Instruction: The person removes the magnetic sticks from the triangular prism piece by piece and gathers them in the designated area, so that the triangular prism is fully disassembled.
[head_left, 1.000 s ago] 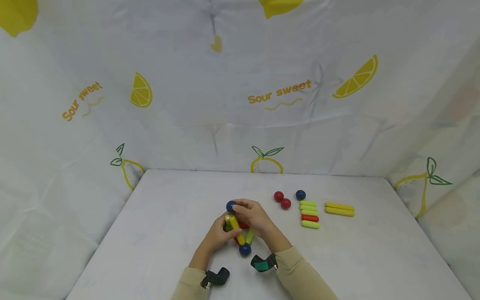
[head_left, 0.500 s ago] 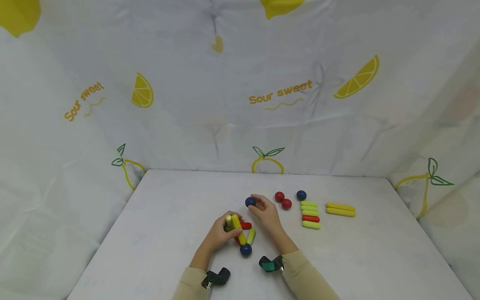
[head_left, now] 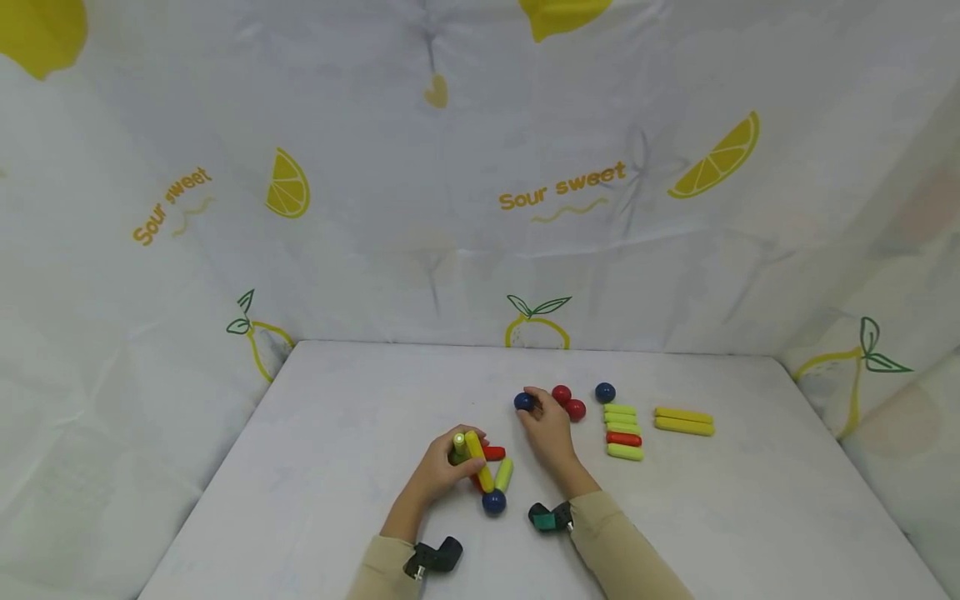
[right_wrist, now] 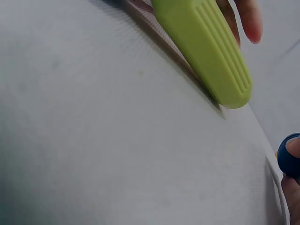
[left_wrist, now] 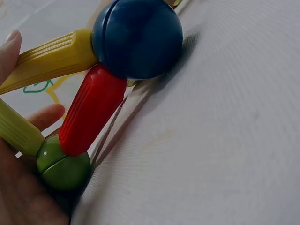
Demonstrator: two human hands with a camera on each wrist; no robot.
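Note:
My left hand (head_left: 437,468) holds a partly joined rod-and-ball structure on the table, its thumb on a yellow rod (head_left: 479,461). In the left wrist view this yellow rod and a red rod (left_wrist: 93,110) meet at a blue ball (left_wrist: 138,37). The red rod's other end touches a green ball (left_wrist: 63,163), which also bears a light green rod (left_wrist: 19,129). Another light green rod (right_wrist: 206,51) slants off the lower blue ball (head_left: 494,502). My right hand (head_left: 549,427), away from the structure, pinches a loose blue ball (head_left: 523,402) between thumb and fingers.
Beside the right hand lie two red balls (head_left: 575,409), with a blue ball (head_left: 605,392) farther right. Below that blue ball several light green rods (head_left: 625,452) and a red rod (head_left: 623,438) form a column. Two yellow rods (head_left: 684,426) lie right of them.
My right hand has drawn the blue ball off the top of the structure and carried it right, close to the red balls. The left hand keeps its hold, almost unmoved.

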